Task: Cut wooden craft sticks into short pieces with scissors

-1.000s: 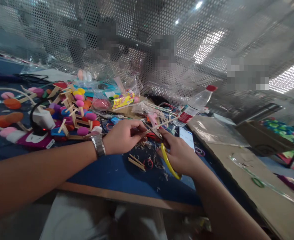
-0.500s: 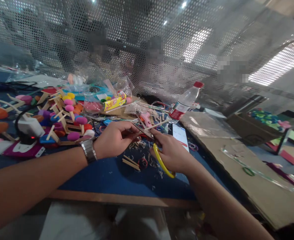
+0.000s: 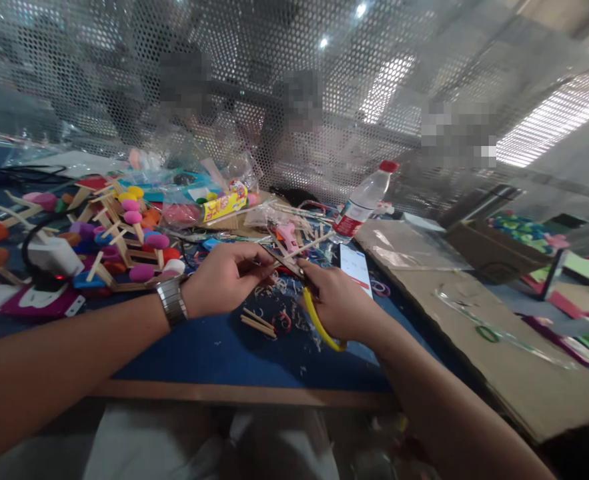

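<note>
My left hand (image 3: 227, 279), with a metal watch on its wrist, is closed with thumb and fingers pinching a thin wooden stick (image 3: 310, 247). The stick's free end points up to the right. Yellow-handled scissors (image 3: 319, 325) are in my right hand (image 3: 343, 300), its fingers wrapped through the handle. Their blades lie against the stick near my left fingertips; how far they are parted is hard to see. Below my hands, several short cut sticks (image 3: 258, 325) lie beside a small red ring (image 3: 282, 323) amid pale shavings on the blue tabletop (image 3: 199, 357).
Stick models with coloured foam pieces (image 3: 133, 243) crowd the left, beside a purple-and-white power strip (image 3: 41, 300). Behind my right hand are a phone (image 3: 354, 267) and a red-capped bottle (image 3: 363, 203). Cardboard (image 3: 467, 333) covers the right side. A perforated metal screen (image 3: 254, 87) stands behind.
The view has shifted slightly, so most things sit a little farther left. Both hands keep nearly the same pose, with the stick and scissors still held together.
</note>
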A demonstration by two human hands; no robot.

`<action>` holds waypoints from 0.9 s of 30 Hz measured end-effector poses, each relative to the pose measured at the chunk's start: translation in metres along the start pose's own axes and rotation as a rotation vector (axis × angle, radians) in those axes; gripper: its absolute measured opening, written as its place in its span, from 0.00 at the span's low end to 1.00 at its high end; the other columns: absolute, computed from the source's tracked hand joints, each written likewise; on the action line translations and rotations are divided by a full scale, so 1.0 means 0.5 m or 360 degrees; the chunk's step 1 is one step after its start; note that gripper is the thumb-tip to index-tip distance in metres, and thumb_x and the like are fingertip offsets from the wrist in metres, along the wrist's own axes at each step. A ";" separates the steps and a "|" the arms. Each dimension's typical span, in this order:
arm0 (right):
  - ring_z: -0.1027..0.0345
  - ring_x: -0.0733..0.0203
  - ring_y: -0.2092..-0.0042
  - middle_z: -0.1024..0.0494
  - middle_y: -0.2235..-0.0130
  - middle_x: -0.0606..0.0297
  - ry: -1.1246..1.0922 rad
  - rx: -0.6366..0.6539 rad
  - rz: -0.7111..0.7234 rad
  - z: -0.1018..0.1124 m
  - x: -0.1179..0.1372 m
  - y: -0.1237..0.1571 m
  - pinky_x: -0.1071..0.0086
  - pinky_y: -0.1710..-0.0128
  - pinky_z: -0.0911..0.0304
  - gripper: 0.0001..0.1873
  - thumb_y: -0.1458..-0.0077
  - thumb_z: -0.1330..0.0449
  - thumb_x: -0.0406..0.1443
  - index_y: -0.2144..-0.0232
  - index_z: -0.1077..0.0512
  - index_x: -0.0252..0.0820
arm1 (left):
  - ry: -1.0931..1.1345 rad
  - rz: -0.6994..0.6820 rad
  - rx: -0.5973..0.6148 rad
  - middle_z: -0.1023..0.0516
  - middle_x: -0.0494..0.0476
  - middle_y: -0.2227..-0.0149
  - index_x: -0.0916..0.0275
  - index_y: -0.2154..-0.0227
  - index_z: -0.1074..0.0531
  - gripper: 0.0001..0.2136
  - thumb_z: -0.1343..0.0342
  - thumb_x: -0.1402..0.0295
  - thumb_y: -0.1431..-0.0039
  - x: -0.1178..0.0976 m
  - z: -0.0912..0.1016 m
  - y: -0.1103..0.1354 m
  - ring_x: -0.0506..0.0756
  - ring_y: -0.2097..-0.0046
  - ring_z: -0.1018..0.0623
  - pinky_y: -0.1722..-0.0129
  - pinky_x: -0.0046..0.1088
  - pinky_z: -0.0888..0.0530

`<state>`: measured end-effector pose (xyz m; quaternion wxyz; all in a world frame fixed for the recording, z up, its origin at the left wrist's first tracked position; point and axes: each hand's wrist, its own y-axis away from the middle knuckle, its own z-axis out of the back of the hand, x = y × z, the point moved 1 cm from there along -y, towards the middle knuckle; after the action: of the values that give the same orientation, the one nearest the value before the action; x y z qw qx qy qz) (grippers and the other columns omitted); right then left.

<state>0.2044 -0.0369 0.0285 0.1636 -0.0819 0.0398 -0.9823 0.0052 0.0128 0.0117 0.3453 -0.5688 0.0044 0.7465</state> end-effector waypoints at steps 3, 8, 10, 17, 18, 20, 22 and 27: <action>0.32 0.55 0.71 0.22 0.71 0.56 -0.0017 0.0008 -0.0011 0.001 0.001 0.000 0.68 0.72 0.49 0.25 0.53 0.46 0.28 0.50 0.28 0.33 | 0.0018 0.0013 0.0005 0.18 0.57 0.67 0.66 0.66 0.24 0.05 0.42 0.70 0.41 0.000 -0.001 0.001 0.53 0.65 0.19 0.64 0.25 0.21; 0.36 0.58 0.74 0.24 0.75 0.60 -0.0106 0.0026 -0.0036 0.002 0.000 -0.003 0.68 0.73 0.51 0.22 0.52 0.46 0.29 0.53 0.28 0.34 | 0.0023 0.0004 0.0084 0.18 0.55 0.67 0.65 0.64 0.26 0.05 0.44 0.69 0.40 0.006 -0.002 -0.002 0.52 0.66 0.18 0.65 0.25 0.21; 0.37 0.58 0.74 0.25 0.75 0.61 -0.0151 0.0035 -0.0030 0.001 -0.003 -0.007 0.69 0.74 0.51 0.21 0.52 0.46 0.29 0.54 0.28 0.35 | -0.0006 0.0024 0.0097 0.18 0.55 0.67 0.64 0.63 0.26 0.05 0.45 0.69 0.40 0.011 -0.002 -0.005 0.52 0.66 0.19 0.65 0.26 0.22; 0.40 0.60 0.73 0.25 0.71 0.62 -0.0330 -0.0007 -0.0127 -0.002 -0.026 -0.019 0.69 0.73 0.50 0.22 0.52 0.46 0.32 0.53 0.29 0.34 | -0.0497 0.0043 0.0087 0.18 0.57 0.64 0.65 0.56 0.27 0.12 0.44 0.71 0.43 0.022 0.005 -0.005 0.55 0.64 0.20 0.62 0.31 0.24; 0.40 0.60 0.73 0.25 0.71 0.61 -0.0360 -0.0016 -0.0138 -0.003 -0.029 -0.020 0.69 0.72 0.49 0.22 0.52 0.46 0.32 0.53 0.29 0.34 | -0.0599 0.0071 0.0116 0.19 0.57 0.65 0.65 0.54 0.28 0.14 0.44 0.71 0.44 0.021 0.006 -0.003 0.55 0.64 0.20 0.62 0.31 0.25; 0.41 0.60 0.73 0.26 0.71 0.62 -0.0406 -0.0028 -0.0146 -0.004 -0.031 -0.021 0.69 0.72 0.49 0.22 0.52 0.47 0.33 0.54 0.29 0.34 | -0.0744 0.0109 0.0191 0.19 0.57 0.65 0.65 0.49 0.30 0.18 0.44 0.72 0.45 0.016 0.007 -0.001 0.57 0.63 0.20 0.62 0.33 0.25; 0.40 0.60 0.73 0.27 0.72 0.63 -0.0431 -0.0027 -0.0122 -0.003 -0.028 -0.022 0.69 0.72 0.49 0.21 0.53 0.47 0.34 0.55 0.29 0.34 | -0.0799 0.0073 0.0199 0.19 0.59 0.59 0.65 0.49 0.31 0.19 0.43 0.70 0.44 0.010 0.007 0.000 0.59 0.59 0.21 0.58 0.35 0.25; 0.43 0.62 0.75 0.32 0.76 0.68 -0.0459 0.0045 0.0011 -0.001 -0.012 -0.019 0.69 0.73 0.51 0.15 0.55 0.47 0.32 0.62 0.31 0.39 | -0.0778 -0.0157 -0.0001 0.21 0.61 0.55 0.64 0.55 0.27 0.13 0.45 0.62 0.38 -0.003 0.010 0.000 0.59 0.53 0.23 0.50 0.36 0.28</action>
<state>0.2068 -0.0261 0.0279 0.1722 -0.2196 0.0025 -0.9603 0.0012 0.0141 0.0148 0.3720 -0.3710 -0.1071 0.8441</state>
